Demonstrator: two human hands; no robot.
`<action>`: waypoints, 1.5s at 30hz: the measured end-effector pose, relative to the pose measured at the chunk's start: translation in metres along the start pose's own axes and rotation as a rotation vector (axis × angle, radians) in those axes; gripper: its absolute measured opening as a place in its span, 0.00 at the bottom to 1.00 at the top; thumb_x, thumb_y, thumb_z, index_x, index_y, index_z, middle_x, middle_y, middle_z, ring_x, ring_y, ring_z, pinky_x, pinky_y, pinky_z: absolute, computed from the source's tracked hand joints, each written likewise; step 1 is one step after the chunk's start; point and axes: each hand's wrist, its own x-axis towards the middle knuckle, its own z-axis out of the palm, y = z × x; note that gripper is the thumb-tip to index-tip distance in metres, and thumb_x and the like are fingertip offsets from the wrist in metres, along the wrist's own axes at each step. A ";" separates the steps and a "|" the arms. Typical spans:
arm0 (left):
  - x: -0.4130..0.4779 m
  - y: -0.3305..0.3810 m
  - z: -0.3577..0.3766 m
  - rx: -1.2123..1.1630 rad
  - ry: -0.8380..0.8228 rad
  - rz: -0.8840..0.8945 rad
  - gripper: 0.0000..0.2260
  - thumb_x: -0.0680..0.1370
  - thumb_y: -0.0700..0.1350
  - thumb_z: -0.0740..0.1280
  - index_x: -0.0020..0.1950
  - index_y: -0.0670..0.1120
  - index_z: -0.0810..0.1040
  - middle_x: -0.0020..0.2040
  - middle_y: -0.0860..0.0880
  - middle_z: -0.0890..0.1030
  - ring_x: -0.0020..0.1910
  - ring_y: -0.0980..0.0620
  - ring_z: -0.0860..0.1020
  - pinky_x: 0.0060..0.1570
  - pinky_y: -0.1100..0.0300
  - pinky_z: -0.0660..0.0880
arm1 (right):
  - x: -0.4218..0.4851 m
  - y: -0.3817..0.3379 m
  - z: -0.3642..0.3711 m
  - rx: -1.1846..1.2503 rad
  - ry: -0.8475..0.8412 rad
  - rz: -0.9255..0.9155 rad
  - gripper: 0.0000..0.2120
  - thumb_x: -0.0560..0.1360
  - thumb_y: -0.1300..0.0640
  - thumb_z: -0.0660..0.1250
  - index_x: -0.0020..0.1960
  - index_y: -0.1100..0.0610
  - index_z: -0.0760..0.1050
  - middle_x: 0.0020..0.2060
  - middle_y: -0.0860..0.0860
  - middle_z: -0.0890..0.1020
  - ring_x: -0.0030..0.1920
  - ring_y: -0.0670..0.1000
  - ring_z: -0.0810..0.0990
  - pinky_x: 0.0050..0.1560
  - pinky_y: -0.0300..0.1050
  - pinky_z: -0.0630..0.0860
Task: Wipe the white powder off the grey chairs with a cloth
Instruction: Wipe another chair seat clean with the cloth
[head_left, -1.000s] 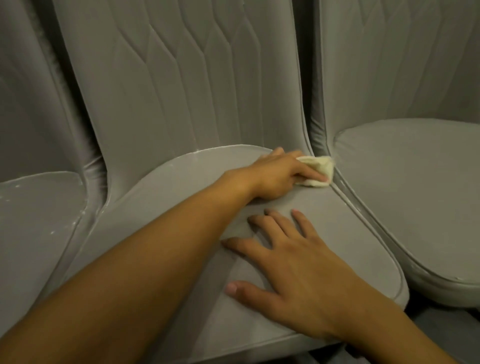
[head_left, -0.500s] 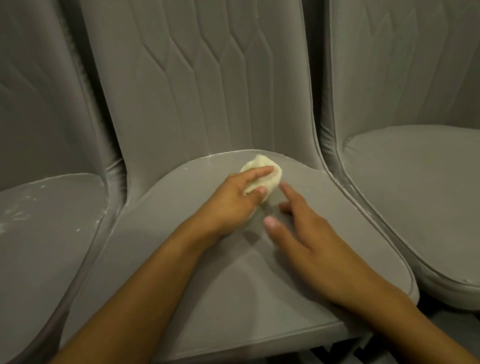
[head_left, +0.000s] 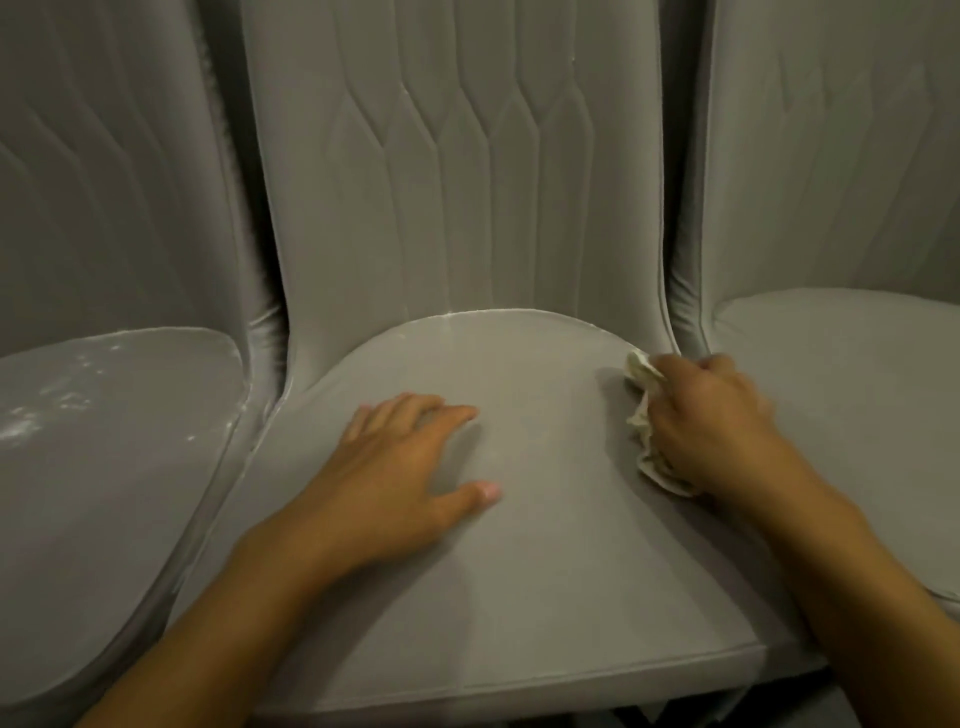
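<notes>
Cloth (head_left: 643, 382) passes from left hand (head_left: 395, 467) to right hand (head_left: 711, 421), grip bunched round it; left lies flat, left seat (head_left: 130, 519) powder (head_left: 26, 428) unwiped

Dark strip (head_left: 675, 719) at the bottom of the view, just under the front lip of the middle seat (head_left: 519, 597); too dark to tell floor from chair frame. Two narrow black gaps run upright either side of the middle backrest (head_left: 467, 182): left gap (head_left: 264, 249), right gap (head_left: 671, 223). Insides too dark to read.
</notes>
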 end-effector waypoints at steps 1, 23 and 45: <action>-0.002 -0.004 0.001 0.017 -0.007 -0.025 0.40 0.69 0.78 0.49 0.78 0.65 0.56 0.78 0.57 0.58 0.78 0.54 0.53 0.79 0.48 0.48 | 0.002 -0.005 0.003 0.030 -0.002 -0.026 0.22 0.80 0.54 0.58 0.74 0.49 0.66 0.65 0.61 0.75 0.62 0.65 0.72 0.65 0.54 0.69; -0.014 -0.045 0.011 -0.073 -0.012 -0.012 0.30 0.76 0.67 0.39 0.78 0.69 0.55 0.80 0.62 0.52 0.80 0.59 0.46 0.79 0.48 0.39 | -0.043 -0.089 0.032 0.302 -0.218 -0.815 0.13 0.76 0.57 0.69 0.60 0.48 0.80 0.52 0.40 0.82 0.51 0.41 0.77 0.54 0.32 0.71; 0.083 -0.022 -0.004 0.017 -0.054 0.051 0.24 0.81 0.68 0.50 0.78 0.69 0.57 0.82 0.55 0.54 0.81 0.52 0.48 0.78 0.40 0.41 | 0.061 -0.003 0.027 -0.001 0.207 -0.195 0.09 0.80 0.59 0.62 0.55 0.60 0.79 0.48 0.63 0.82 0.48 0.65 0.79 0.43 0.46 0.69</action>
